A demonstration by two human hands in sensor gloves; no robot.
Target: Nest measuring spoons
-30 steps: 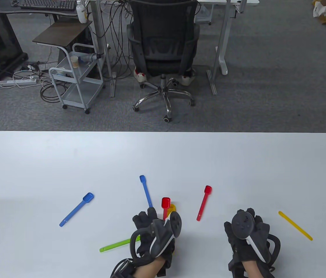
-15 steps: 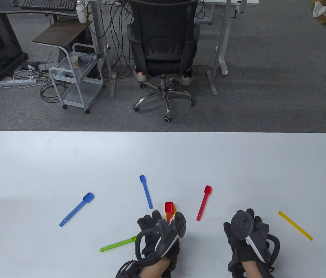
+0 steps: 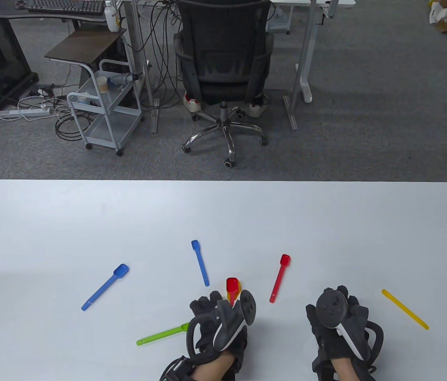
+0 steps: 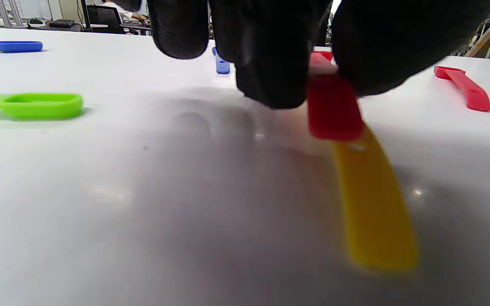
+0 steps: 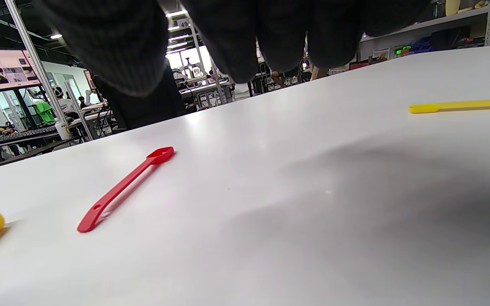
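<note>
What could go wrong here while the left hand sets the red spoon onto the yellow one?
1. The left hand holds the red spoon by its handle, lying off-line over the yellow spoon; the bowls may not seat.
2. Pressing down could skid the yellow spoon across the smooth table.
3. The small blue spoon lies close beside the left hand; a finger could knock it.

Office or lab workspace. Grey carpet (image 3: 366, 119) underfoot, black mesh office chair (image 3: 223, 59) on castors, height-adjustable desk legs (image 3: 304, 59) with dangling cables (image 3: 164, 51), keyboard (image 3: 64, 6) on a side desk, metal trolley (image 3: 104, 115), power strip (image 3: 23, 113) on the floor. Monitor (image 5: 4, 68), shelving (image 5: 453, 25) and more workbenches behind the white counter (image 3: 223, 214).
</note>
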